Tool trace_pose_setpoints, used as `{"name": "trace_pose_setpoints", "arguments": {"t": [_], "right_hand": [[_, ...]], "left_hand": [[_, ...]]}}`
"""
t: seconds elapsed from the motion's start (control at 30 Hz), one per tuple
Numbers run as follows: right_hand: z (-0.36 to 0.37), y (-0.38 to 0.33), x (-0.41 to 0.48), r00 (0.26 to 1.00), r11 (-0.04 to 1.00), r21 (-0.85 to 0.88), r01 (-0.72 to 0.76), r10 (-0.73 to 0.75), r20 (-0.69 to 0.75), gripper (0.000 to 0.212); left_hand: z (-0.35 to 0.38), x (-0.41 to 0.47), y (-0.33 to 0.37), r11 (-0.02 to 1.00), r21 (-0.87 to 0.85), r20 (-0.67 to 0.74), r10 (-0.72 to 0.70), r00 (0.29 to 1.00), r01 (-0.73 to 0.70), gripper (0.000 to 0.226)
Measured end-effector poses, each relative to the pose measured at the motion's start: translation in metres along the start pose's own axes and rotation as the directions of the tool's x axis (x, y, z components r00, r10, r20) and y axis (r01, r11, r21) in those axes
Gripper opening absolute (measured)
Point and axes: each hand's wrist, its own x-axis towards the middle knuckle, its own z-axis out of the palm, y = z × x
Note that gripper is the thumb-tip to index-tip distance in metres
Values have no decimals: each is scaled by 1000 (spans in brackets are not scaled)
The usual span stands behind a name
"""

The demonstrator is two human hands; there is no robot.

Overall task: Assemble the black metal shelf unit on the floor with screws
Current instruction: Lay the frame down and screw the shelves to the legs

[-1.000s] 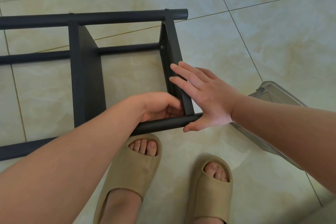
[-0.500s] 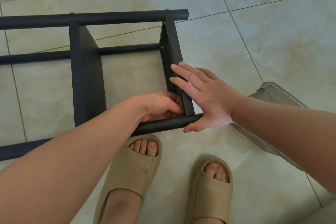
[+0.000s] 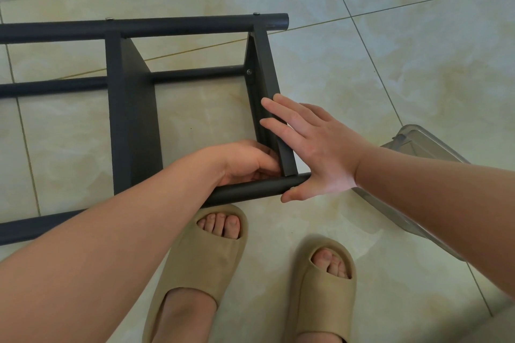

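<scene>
on the tiled floor (image 3: 418,64), right hand (image 3: 320,153) lies flat on the shelf's end panel (image 3: 264,64); left hand (image 3: 245,161) curls at the corner, contents unseen. any slip could misalign the joint.

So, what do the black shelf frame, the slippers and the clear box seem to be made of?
Shelf frame: looks like metal with matte black paint; thin flat panels, round tubes, silver screw heads.
Slippers: likely soft beige foam or rubber; thick, dull, moulded-looking.
Box: clear greyish plastic, by its see-through walls.
</scene>
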Motion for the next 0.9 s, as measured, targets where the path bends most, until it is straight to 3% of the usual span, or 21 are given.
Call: {"name": "trace_pose_setpoints", "arguments": {"t": [0.47,0.9], "right_hand": [[-1,0,0,1000,1000,5,-2,2,6,125],[1,0,-1,1000,1000,10,6,-6,-27,124]], "left_hand": [[0,1,-1,996,-90,24,10,1000,-8,17],[-4,2,1,999,-52,16,-9,1000,10,16]]}}
